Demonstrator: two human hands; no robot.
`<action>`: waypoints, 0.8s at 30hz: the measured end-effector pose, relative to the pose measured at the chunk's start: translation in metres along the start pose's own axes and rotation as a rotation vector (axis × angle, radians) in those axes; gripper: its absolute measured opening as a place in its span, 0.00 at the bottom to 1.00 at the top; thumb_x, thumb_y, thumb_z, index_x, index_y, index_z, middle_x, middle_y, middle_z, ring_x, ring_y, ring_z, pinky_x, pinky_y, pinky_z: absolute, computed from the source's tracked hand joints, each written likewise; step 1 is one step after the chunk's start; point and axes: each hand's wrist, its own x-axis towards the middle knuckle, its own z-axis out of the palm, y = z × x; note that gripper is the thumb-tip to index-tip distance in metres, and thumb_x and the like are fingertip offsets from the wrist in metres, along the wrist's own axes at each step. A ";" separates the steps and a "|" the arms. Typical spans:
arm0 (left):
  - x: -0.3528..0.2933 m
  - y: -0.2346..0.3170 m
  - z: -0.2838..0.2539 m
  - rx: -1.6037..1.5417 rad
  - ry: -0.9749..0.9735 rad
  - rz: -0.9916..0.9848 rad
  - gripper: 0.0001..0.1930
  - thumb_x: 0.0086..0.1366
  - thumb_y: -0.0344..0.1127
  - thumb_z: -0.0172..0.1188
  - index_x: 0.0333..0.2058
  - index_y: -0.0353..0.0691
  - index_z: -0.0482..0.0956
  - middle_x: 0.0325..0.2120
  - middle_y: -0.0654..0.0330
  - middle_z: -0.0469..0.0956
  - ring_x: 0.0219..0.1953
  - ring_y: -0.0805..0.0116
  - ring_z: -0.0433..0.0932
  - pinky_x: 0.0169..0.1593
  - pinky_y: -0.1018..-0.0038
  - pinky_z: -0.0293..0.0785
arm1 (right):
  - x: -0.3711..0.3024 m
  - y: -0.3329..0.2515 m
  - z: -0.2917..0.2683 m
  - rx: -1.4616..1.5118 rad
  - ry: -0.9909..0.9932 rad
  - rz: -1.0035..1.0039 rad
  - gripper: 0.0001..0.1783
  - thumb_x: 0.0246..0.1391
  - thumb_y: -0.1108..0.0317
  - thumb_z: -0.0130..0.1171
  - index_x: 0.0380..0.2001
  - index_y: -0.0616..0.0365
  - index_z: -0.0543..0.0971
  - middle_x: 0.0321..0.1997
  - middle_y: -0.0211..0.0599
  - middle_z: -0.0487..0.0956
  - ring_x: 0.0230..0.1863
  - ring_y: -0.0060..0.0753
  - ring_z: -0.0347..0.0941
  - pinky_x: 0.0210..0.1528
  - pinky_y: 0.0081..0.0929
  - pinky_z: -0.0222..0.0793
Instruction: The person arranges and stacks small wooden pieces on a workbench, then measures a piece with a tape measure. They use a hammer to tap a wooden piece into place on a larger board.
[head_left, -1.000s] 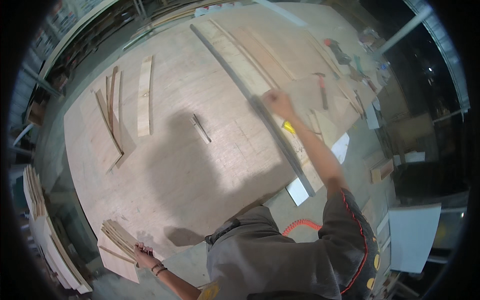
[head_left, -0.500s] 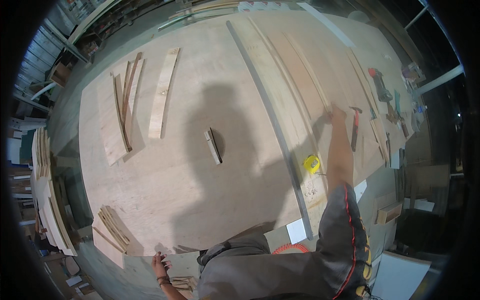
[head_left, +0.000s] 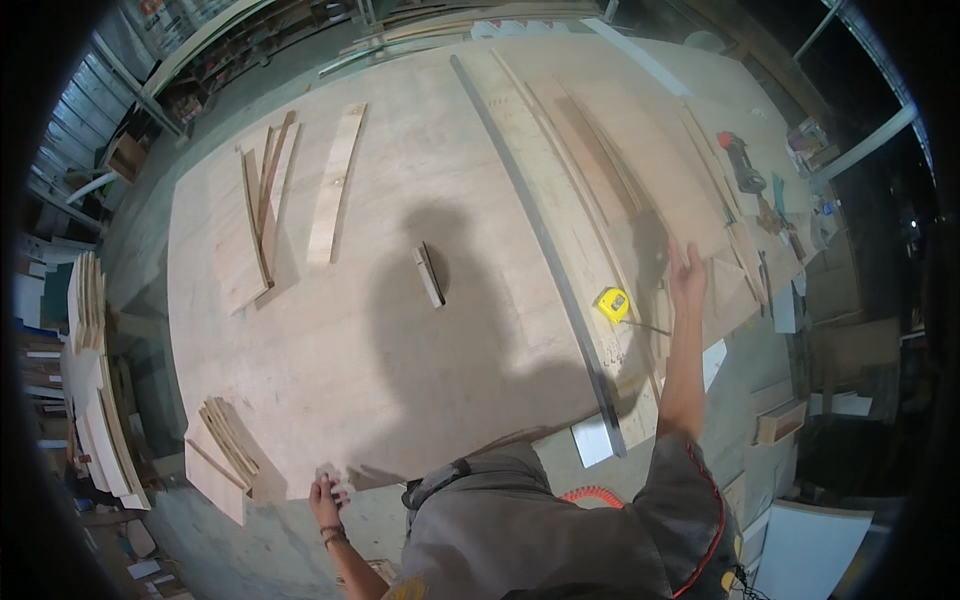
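- My right hand [head_left: 687,272] is open, fingers spread, holding nothing, over the long thin wood strips [head_left: 590,180] on the big plywood sheet [head_left: 330,330]. Half a second ago it sat further right, by a tool.
- The yellow tape measure [head_left: 613,304] lies just left of that hand, beside the long grey straightedge [head_left: 535,240].
- My left hand [head_left: 324,490] grips the sheet's near edge, as before.
- A small wood offcut [head_left: 429,275] lies mid-sheet, well apart from both hands.
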 end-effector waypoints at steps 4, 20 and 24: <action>-0.015 0.065 0.041 -0.058 -0.171 0.239 0.18 0.75 0.47 0.56 0.52 0.39 0.78 0.40 0.62 0.80 0.33 0.75 0.78 0.35 0.78 0.76 | -0.123 -0.025 -0.020 -0.132 -0.004 -0.004 0.30 0.66 0.65 0.60 0.67 0.58 0.63 0.65 0.44 0.70 0.62 0.48 0.74 0.60 0.37 0.79; -0.025 0.039 0.103 -0.363 -0.339 0.245 0.32 0.75 0.48 0.56 0.72 0.45 0.61 0.60 0.56 0.75 0.53 0.70 0.78 0.52 0.70 0.78 | -0.328 0.124 -0.035 -0.487 -0.095 0.548 0.26 0.70 0.54 0.54 0.61 0.62 0.68 0.56 0.48 0.79 0.53 0.44 0.81 0.50 0.41 0.83; 0.022 0.016 0.130 -0.251 -0.320 0.393 0.31 0.73 0.42 0.58 0.71 0.40 0.62 0.63 0.51 0.70 0.59 0.63 0.73 0.57 0.71 0.73 | -0.314 0.164 -0.092 -0.355 0.021 0.508 0.22 0.69 0.60 0.57 0.59 0.62 0.70 0.54 0.46 0.79 0.51 0.41 0.80 0.54 0.38 0.81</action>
